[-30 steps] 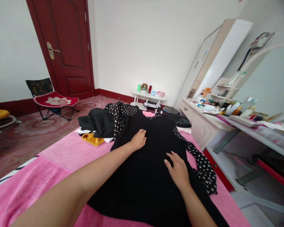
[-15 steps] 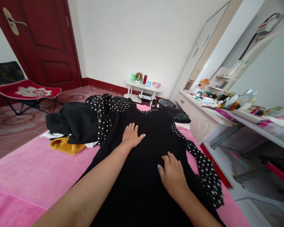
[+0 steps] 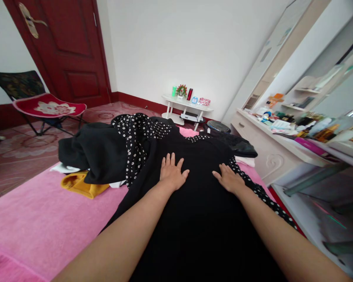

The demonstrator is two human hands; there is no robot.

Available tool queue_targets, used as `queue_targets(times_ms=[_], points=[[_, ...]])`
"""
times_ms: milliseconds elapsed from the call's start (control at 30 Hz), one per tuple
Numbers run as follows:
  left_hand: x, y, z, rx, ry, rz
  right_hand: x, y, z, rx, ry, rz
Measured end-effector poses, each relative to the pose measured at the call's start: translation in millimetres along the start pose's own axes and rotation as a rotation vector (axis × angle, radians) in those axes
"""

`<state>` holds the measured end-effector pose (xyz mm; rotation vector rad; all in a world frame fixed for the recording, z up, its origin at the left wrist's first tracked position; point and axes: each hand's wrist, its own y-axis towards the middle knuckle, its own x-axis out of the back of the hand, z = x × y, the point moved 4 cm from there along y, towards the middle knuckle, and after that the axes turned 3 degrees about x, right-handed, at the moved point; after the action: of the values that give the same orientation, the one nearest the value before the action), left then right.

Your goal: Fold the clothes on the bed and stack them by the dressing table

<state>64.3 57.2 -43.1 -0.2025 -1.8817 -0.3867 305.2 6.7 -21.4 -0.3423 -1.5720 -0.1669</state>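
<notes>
A black dress [image 3: 200,219] with dotted black-and-white sleeves lies spread out before me, its neckline at the far end. My left hand [image 3: 173,172] rests flat on its upper left part, fingers spread. On the upper right part lies my right hand [image 3: 230,178], also flat with its fingers apart, close to the right dotted sleeve [image 3: 270,203]. The left dotted sleeve [image 3: 135,152] runs over a heap of black clothing [image 3: 91,150]. My right forearm hides part of the right sleeve.
Pink bedding [image 3: 55,219] lies under the clothes, with a yellow garment [image 3: 84,185] at the left. A dressing table [image 3: 261,141] full of bottles stands on the right. Beyond are a small white table [image 3: 188,103], a red folding chair [image 3: 51,105] and a dark red door [image 3: 67,47].
My right hand has slid forward over the dress towards the right shoulder. My left hand stays flat on the fabric, nearly in place. The view has turned slightly to the left.
</notes>
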Motion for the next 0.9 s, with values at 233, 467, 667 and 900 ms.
queue_targets(times_ms=[233, 467, 667, 900], points=[[1.0, -0.6, -0.6, -0.005, -0.003, 0.011, 0.5, -2.4, 41.2, 0.122, 0.057, -0.224], [2.1, -1.9, -1.0, -0.032, -0.008, 0.000, 20.9, 11.6, 51.4, 0.100, 0.004, -0.189], [2.0, -1.1, -1.3, -0.036, -0.018, -0.012, 83.0, 54.9, 104.7, 0.289, 0.237, -0.464], [3.1, 0.2, -1.2, -0.027, -0.030, 0.010, 66.3, 116.9, 141.2, 0.194, 0.193, -0.379]])
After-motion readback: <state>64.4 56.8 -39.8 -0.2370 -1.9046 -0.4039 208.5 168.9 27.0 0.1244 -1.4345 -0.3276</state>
